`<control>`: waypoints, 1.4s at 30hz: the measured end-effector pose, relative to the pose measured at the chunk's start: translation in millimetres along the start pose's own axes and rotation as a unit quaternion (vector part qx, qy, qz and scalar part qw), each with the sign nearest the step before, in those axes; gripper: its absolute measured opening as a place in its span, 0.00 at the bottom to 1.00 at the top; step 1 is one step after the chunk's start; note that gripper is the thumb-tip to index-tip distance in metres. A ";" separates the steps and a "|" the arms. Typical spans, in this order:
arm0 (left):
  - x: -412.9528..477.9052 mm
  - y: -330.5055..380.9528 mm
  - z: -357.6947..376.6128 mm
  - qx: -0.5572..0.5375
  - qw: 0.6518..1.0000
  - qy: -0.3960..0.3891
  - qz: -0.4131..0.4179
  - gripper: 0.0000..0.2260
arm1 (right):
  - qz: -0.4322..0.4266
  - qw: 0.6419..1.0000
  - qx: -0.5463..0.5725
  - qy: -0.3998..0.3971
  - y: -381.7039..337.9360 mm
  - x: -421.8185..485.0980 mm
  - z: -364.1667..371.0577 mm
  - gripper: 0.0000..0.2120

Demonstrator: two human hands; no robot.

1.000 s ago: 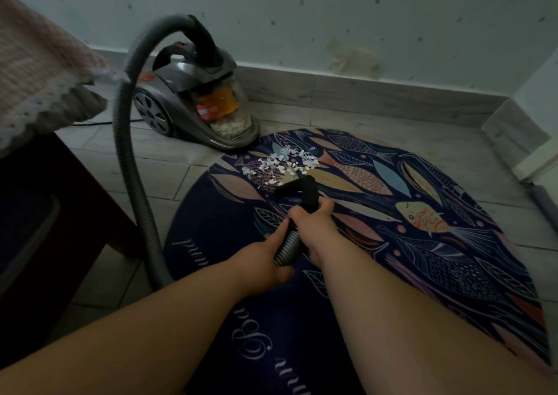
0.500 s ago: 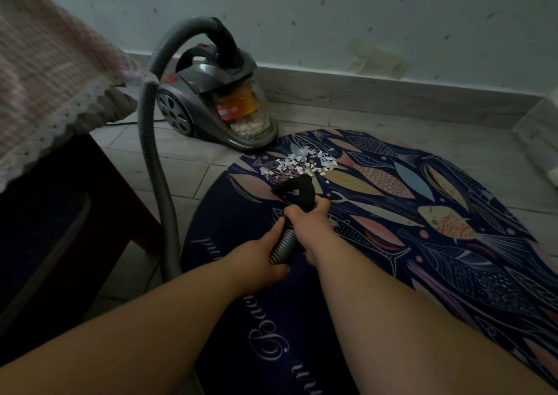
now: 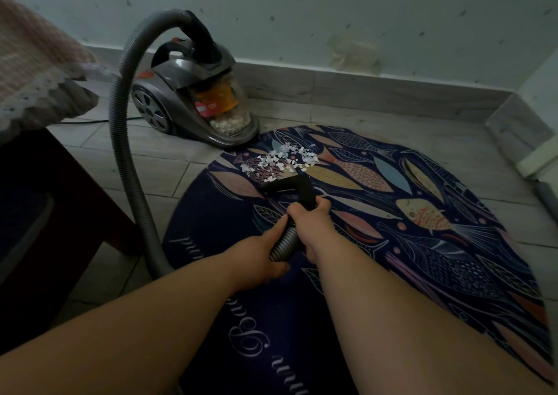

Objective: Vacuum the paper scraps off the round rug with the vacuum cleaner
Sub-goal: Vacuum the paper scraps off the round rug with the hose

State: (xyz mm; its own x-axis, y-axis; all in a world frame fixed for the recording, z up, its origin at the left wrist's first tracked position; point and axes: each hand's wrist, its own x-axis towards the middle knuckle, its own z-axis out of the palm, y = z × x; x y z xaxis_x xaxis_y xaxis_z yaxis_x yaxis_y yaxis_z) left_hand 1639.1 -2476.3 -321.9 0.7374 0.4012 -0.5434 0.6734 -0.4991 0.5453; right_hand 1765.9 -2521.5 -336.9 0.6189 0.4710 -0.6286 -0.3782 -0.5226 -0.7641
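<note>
A pale wall (image 3: 332, 16) flecked with small dark marks meets the grey tiled floor (image 3: 145, 165) along a tiled skirting (image 3: 377, 95). At left stands dark wooden furniture (image 3: 45, 219) under a lace-edged cloth (image 3: 39, 74). The light is dim.

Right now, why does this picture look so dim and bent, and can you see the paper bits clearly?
Head view: the light is dim, the table at left nearly black; the white paper scraps stand out on the dark rug; the wide lens swells the forearms at the bottom edge and stretches the round rug toward the corner; no glare visible.
</note>
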 end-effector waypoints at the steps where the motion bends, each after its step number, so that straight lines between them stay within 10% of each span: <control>1: 0.9 2.1 1.4 -0.001 1.000 -0.002 0.002 0.42 | -0.001 1.000 0.001 0.003 0.4 0.2 -3.4 0.33; 42: 1.2 83.2 32.3 0.074 0.995 -0.050 0.050 0.41 | 0.034 0.997 0.062 0.042 18.0 -10.6 -93.8 0.38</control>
State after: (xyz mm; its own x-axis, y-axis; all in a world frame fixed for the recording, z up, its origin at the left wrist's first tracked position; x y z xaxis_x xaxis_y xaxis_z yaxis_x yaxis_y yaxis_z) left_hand 1694.3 -2542.2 -297.8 0.7863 0.2690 -0.5563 0.5767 -0.6427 0.5043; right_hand 1817.1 -2602.6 -330.3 0.6424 0.3729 -0.6695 -0.5002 -0.4577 -0.7350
